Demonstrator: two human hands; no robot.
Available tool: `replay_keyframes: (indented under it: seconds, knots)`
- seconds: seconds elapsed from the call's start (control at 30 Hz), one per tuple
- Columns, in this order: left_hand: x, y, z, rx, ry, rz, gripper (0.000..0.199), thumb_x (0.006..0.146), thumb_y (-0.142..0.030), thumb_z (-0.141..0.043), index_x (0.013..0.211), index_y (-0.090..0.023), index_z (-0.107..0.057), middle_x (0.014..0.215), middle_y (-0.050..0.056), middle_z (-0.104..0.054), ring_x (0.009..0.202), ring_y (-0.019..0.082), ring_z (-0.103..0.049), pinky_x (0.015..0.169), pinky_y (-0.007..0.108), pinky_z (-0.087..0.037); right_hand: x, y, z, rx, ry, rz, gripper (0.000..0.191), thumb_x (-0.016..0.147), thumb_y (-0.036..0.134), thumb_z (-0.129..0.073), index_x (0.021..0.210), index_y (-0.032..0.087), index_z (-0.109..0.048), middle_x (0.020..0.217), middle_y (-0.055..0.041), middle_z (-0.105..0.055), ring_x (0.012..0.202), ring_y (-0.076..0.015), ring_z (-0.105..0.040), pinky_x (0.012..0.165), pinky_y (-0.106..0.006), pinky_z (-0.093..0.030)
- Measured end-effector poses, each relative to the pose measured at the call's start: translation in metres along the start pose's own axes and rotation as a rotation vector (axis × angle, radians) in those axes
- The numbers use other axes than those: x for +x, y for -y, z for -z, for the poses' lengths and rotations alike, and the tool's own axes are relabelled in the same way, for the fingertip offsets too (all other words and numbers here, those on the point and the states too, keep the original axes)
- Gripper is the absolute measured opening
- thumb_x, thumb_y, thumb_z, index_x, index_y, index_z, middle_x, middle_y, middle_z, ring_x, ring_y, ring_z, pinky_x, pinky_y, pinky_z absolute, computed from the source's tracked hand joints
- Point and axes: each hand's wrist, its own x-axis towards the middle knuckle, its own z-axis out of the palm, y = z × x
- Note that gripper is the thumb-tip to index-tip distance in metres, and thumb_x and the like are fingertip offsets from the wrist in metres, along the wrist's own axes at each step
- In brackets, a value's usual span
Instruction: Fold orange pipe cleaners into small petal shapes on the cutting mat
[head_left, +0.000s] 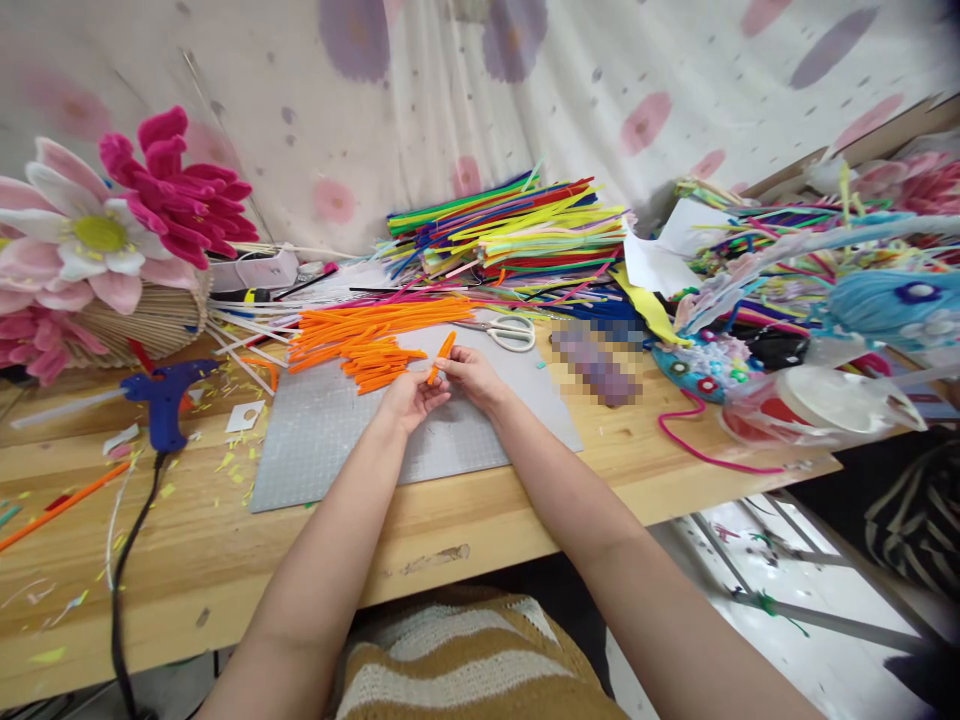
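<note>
Over the grey cutting mat (315, 450) my hands meet around a short orange pipe cleaner piece (444, 352), which looks folded and points up and to the right. My left hand (409, 400) pinches its lower end, palm partly turned up and the other fingers curled. From the right, my right hand (472, 376) grips the same piece between thumb and fingers. Just beyond the left hand lie short cut orange pipe cleaners (371, 362). Behind those is a bundle of longer orange pipe cleaners (337, 325). White-handled scissors (511, 333) rest at the mat's far edge.
A blue glue gun (166, 405) with a black cord stands left among yellow scraps. Fuzzy flowers (97, 235) rise at back left. Piles of coloured pipe cleaners (517, 230) line the curtain. To the right are a clear plastic cup (810, 405) and a pink pipe cleaner (697, 450).
</note>
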Motion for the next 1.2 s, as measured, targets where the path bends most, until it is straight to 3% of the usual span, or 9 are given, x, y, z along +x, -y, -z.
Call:
replay_keyframes:
  seconds: [0.17,0.23,0.33,0.47,0.57,0.7,1.0,1.07,1.2]
  knots:
    - [-0.006,-0.008,0.006,-0.193,0.162,0.252,0.014,0.082,-0.009,-0.044,0.073,-0.012,-0.055,0.053,-0.002,-0.052,0.045,0.005,-0.054,0.045,0.014,-0.047,-0.002,0.002,-0.001,0.061,0.046,-0.003,0.033,0.050,0.036,-0.075,0.067,0.015,-0.055,0.058,0.0043,-0.055,0.049,-0.0047,-0.040,0.049,-0.021,-0.027]
    - [-0.004,-0.006,0.008,-0.151,0.174,0.231,0.013,0.083,-0.012,-0.046,0.075,-0.012,-0.056,0.056,-0.001,-0.054,0.049,0.005,-0.056,0.046,0.014,-0.047,-0.001,0.002,0.000,0.051,0.035,0.007,0.032,0.051,0.036,-0.074,0.068,0.016,-0.055,0.057,0.0047,-0.053,0.048,-0.0048,-0.039,0.049,-0.021,-0.026]
    - [0.002,0.001,0.009,0.095,0.050,-0.070,0.011,0.082,-0.022,-0.051,0.081,-0.014,-0.058,0.071,0.002,-0.062,0.061,0.010,-0.061,0.052,0.020,-0.050,0.002,0.001,0.003,-0.005,-0.042,0.046,0.032,0.053,0.037,-0.073,0.067,0.016,-0.054,0.055,0.0059,-0.050,0.046,-0.0042,-0.032,0.047,-0.022,-0.022]
    - [0.007,0.012,0.011,0.576,-0.240,-0.695,0.022,0.076,-0.035,-0.059,0.087,-0.016,-0.062,0.089,0.005,-0.067,0.076,0.014,-0.063,0.066,0.024,-0.049,0.006,0.000,0.006,-0.083,-0.178,0.092,0.034,0.053,0.040,-0.072,0.061,0.017,-0.048,0.053,0.0072,-0.043,0.047,-0.0045,-0.028,0.048,-0.023,-0.021]
    - [0.005,0.017,0.012,0.924,-0.317,-0.882,0.025,0.074,-0.038,-0.061,0.089,-0.019,-0.066,0.091,0.005,-0.070,0.076,0.015,-0.063,0.073,0.027,-0.047,0.007,0.000,0.005,-0.130,-0.199,0.104,0.033,0.053,0.041,-0.070,0.061,0.018,-0.048,0.055,0.0065,-0.043,0.050,-0.0056,-0.030,0.051,-0.024,-0.023]
    - [0.003,0.019,0.010,1.099,-0.363,-0.862,0.022,0.078,-0.036,-0.058,0.089,-0.021,-0.069,0.090,0.005,-0.071,0.076,0.018,-0.064,0.072,0.029,-0.045,0.006,0.001,0.004,-0.158,-0.170,0.119,0.031,0.053,0.040,-0.069,0.059,0.018,-0.047,0.055,0.0060,-0.044,0.051,-0.0062,-0.032,0.052,-0.024,-0.024]
    - [0.004,0.019,0.006,1.055,-0.407,-0.874,0.021,0.078,-0.033,-0.056,0.089,-0.019,-0.069,0.089,0.005,-0.071,0.078,0.017,-0.063,0.077,0.029,-0.045,0.010,-0.001,0.003,-0.200,-0.168,0.163,0.031,0.054,0.039,-0.068,0.057,0.018,-0.047,0.053,0.0065,-0.042,0.053,-0.0071,-0.036,0.055,-0.024,-0.029]
    - [0.007,0.017,0.004,0.890,-0.314,-0.750,0.018,0.076,-0.029,-0.058,0.084,-0.018,-0.068,0.082,0.005,-0.070,0.073,0.016,-0.063,0.072,0.028,-0.047,0.011,-0.002,0.005,-0.168,-0.144,0.162,0.029,0.053,0.037,-0.069,0.058,0.017,-0.048,0.055,0.0058,-0.046,0.055,-0.0074,-0.040,0.056,-0.024,-0.031]
    - [0.010,0.006,0.004,0.397,-0.046,-0.311,0.005,0.074,-0.015,-0.058,0.073,-0.013,-0.063,0.067,0.002,-0.063,0.054,0.008,-0.056,0.053,0.021,-0.048,0.010,0.001,0.009,-0.116,-0.028,0.089,0.027,0.053,0.035,-0.070,0.062,0.016,-0.053,0.060,0.0030,-0.054,0.056,-0.0082,-0.046,0.057,-0.024,-0.035]
